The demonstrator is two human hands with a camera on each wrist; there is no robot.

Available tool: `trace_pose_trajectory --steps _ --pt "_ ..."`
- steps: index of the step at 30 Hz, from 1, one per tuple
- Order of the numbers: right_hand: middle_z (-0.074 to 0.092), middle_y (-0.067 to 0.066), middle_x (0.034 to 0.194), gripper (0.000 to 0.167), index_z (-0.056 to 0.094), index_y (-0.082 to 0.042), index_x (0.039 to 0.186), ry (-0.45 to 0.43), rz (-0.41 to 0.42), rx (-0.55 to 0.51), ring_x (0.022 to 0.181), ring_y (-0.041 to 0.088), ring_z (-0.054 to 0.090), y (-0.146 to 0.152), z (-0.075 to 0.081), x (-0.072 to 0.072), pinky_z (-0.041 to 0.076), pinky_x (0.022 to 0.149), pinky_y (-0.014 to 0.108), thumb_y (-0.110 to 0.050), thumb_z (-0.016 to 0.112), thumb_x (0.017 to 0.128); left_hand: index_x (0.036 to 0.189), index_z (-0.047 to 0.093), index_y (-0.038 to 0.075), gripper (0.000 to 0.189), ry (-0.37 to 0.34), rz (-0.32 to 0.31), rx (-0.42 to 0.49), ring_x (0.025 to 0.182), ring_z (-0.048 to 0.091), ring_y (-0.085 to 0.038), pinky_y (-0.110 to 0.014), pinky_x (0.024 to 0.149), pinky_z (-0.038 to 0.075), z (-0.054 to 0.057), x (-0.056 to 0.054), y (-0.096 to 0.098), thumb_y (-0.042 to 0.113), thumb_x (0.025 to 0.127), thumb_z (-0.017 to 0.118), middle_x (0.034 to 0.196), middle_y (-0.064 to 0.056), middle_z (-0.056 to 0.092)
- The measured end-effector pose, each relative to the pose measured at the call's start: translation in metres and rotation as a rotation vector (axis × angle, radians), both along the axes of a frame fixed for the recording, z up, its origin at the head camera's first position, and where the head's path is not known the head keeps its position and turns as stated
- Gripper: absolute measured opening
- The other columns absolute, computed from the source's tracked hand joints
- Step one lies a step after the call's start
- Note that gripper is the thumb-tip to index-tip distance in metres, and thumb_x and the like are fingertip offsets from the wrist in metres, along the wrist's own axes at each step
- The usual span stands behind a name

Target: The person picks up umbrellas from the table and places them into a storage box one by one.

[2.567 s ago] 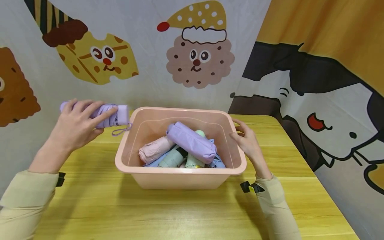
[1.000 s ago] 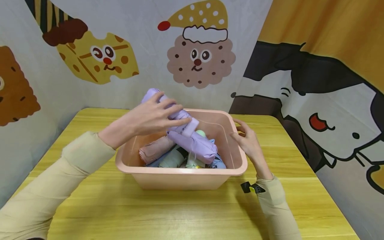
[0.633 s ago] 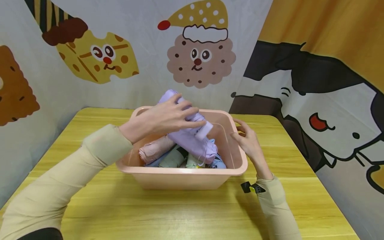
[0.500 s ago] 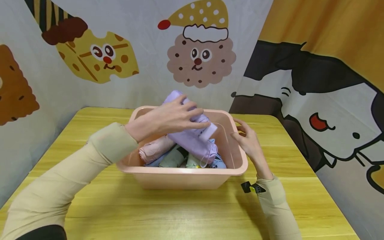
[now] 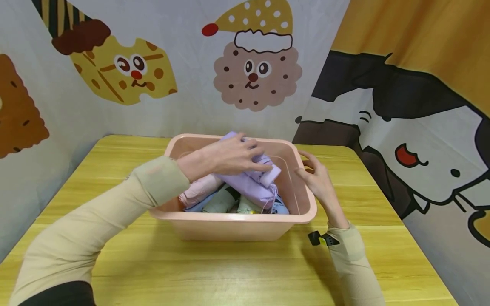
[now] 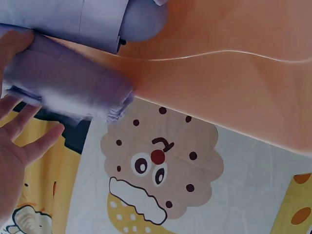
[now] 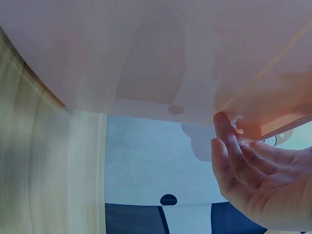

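My left hand (image 5: 235, 157) holds a folded light-purple umbrella (image 5: 272, 175) with a wrist cord, low inside the pink plastic tub (image 5: 233, 217). In the left wrist view the thumb lies on one side of this umbrella (image 6: 73, 87) and the fingers on the other. Right beneath it lies another folded purple umbrella (image 5: 245, 189), partly covered by my hand. Around that are a pale pink umbrella (image 5: 200, 190), a grey-green one (image 5: 220, 201) and a blue patterned one (image 5: 279, 207). My right hand (image 5: 319, 178) grips the tub's right rim, thumb over the edge and fingers outside.
The tub stands on a yellow wood-grain table (image 5: 229, 272). Close behind the table hangs a pale cloth (image 5: 183, 114) printed with cartoon food, with a cartoon dog (image 5: 421, 157) on the right side. A black band (image 5: 323, 239) sits on my right wrist.
From the left of the tub, my left hand has carried the purple umbrella right and over the tub, then lowered it onto the other purple umbrella. My right hand has stayed at the rim.
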State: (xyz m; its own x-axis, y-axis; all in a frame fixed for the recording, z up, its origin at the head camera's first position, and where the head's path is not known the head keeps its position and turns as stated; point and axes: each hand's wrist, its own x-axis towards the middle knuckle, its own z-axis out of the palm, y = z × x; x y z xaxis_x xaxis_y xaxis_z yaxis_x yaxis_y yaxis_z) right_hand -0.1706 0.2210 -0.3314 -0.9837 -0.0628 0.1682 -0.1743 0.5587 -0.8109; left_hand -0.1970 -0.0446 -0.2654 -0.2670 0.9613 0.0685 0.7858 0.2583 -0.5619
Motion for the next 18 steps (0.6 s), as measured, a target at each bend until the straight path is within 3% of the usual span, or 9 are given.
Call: trace_pose_trajectory --steps 11,15,18 --pt "0.059 0.030 0.124 0.055 0.040 -0.009 0.144 -0.002 -0.003 -0.001 0.108 0.042 0.062 0.0012 -0.0005 -0.0006 0.051 0.092 0.050 -0.012 0.054 0.091 0.135 0.048 0.037 0.044 -0.036 0.006 0.021 0.115 0.056 -0.028 -0.046 0.083 0.054 -0.0034 -0.0011 0.0011 0.020 0.095 0.052 0.129 -0.008 0.057" --pt "0.058 0.030 0.125 0.054 0.040 -0.010 0.144 -0.005 0.005 -0.001 0.109 0.042 0.061 0.0020 -0.0020 -0.0010 0.050 0.093 0.050 -0.016 0.054 0.093 0.134 0.050 0.033 0.043 -0.084 0.021 0.035 0.118 0.056 -0.027 -0.047 0.084 0.053 -0.0006 0.0007 -0.0013 0.026 0.093 0.057 0.130 -0.007 0.058" --pt "0.058 0.027 0.125 0.052 0.041 -0.012 0.144 -0.017 -0.002 0.002 0.107 0.036 0.062 0.0057 -0.0036 -0.0025 0.052 0.089 0.042 -0.028 0.052 0.096 0.131 0.053 0.027 0.041 -0.155 0.035 0.069 0.115 0.057 -0.027 -0.047 0.085 0.051 0.0058 0.0044 -0.0046 0.031 0.090 0.060 0.127 -0.007 0.060"
